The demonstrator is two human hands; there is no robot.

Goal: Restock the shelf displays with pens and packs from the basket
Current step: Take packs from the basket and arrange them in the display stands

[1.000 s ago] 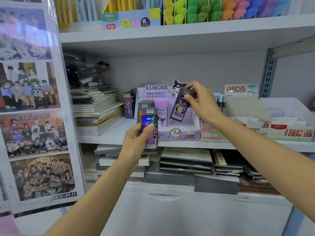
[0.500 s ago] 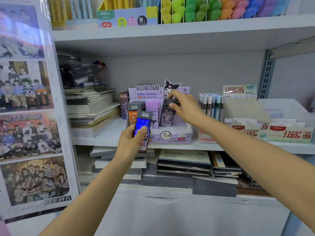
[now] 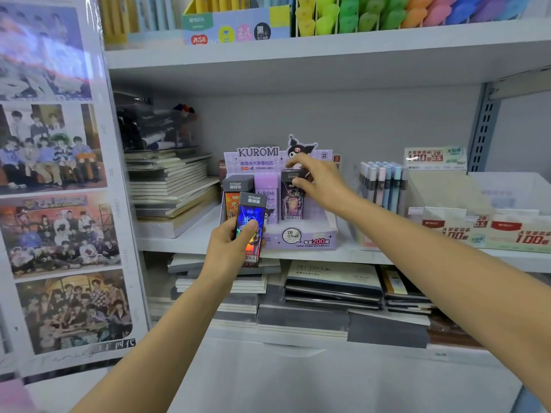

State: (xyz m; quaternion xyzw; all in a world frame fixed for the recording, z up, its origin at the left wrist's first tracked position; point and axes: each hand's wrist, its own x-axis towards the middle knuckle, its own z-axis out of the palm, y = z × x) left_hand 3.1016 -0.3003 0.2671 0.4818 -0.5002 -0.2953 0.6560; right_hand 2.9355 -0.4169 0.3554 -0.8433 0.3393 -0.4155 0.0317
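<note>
Well, I start on the left. My left hand (image 3: pixel 229 248) holds a shiny blue pack (image 3: pixel 250 225) just in front of the shelf edge. The fingers are curled round its back and the thumb presses on its front. The pack looks small, light and stiff, like a thin card case. Its shiny front may be slippery, so I think it is best held by the two long sides, near the middle.

Just behind it, the purple box (image 3: pixel 301 238) stands on the shelf. An orange pack (image 3: pixel 232 202) and a purple pack (image 3: pixel 267 196) stand in its left and middle slots. A dark pack (image 3: pixel 291 204) stands upright in the right slot. My right hand (image 3: pixel 323 186) pinches its top, with thumb and fingers closed on it. I think it is nearly all the way down. The top end seems the good place to hold while it slides in.

The shelf (image 3: pixel 185 241) is white, flat and smooth. A sheet of photos (image 3: pixel 56 189) hangs at the far left. Next comes a pile of notebooks (image 3: pixel 170 186). Right of the purple box stand pale pens (image 3: pixel 381 186), then white boxes (image 3: pixel 483 231) with red labels. Dark books (image 3: pixel 331 284) lie on the shelf below. I cannot see the basket.
</note>
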